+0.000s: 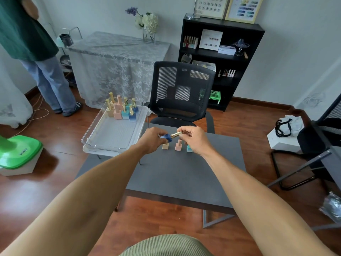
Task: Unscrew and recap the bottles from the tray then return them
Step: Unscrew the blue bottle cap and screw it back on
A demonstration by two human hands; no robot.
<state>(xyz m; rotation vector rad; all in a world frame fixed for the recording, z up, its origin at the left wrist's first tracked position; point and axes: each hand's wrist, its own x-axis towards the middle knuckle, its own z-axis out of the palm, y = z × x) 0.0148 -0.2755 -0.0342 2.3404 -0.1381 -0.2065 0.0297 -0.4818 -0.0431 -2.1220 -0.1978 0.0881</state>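
A blue bottle (167, 138) lies sideways in the air above the grey table (177, 174). My left hand (151, 139) grips its body and my right hand (193, 138) pinches its gold cap (176, 134). Below my hands three bottles stand on the table: a beige one (165, 146), a pink one (178, 145) and a teal one (189, 148), partly hidden by my right hand. To the left a clear tray (96, 137) holds several capped bottles (122, 109) at its far end.
A black mesh chair (182, 93) stands behind the table. A person in jeans (49, 78) is at the far left. A green-topped stool (20, 154) sits at left, a black shelf (219, 58) at the back, another chair (313, 145) at right.
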